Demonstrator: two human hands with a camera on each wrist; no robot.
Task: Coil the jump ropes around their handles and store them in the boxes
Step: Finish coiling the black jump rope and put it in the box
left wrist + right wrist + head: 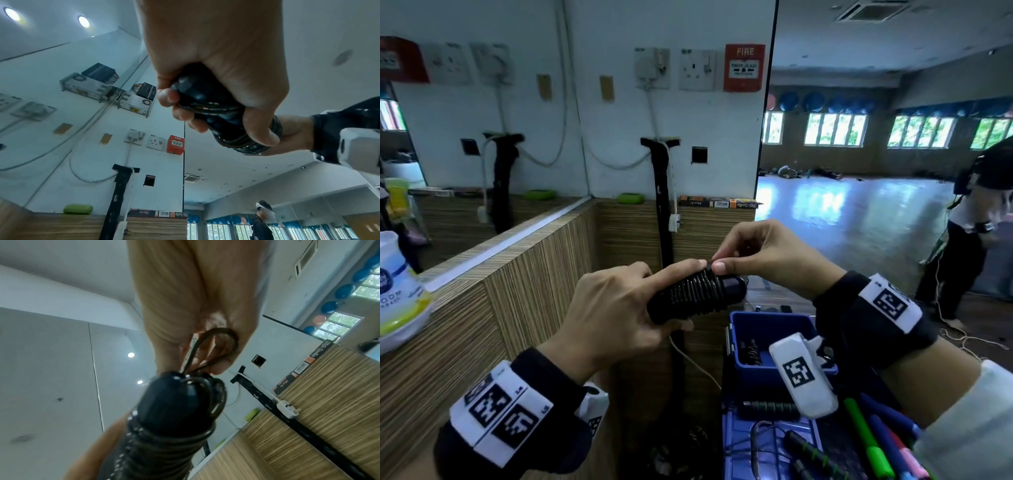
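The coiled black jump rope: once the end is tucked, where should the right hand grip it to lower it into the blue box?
Probably the bare handle cap past the coils of the jump rope, coming from the right hand side: it is smooth and free, while the left hand covers the other end. The blue box sits below.

Counter: a wood-grain counter (482, 294) with striped panels runs along the left and turns along the white wall.
Left end of counter: a white tub with a yellow-green band (397, 291) stands on the top, partly cut off by the frame edge.
Back ledge by the wall: a green dish-like object (631, 198) sits on it; just to its right lies a row of flat dark and orange boxes (717, 202), one showing a barcode.
Front of counter: a black strip (666, 219) runs down the panel, with a white plug (674, 223) beside it.
Floor: a glossy floor (859, 212) stretches across the hall to the right, light cord trailing on it.
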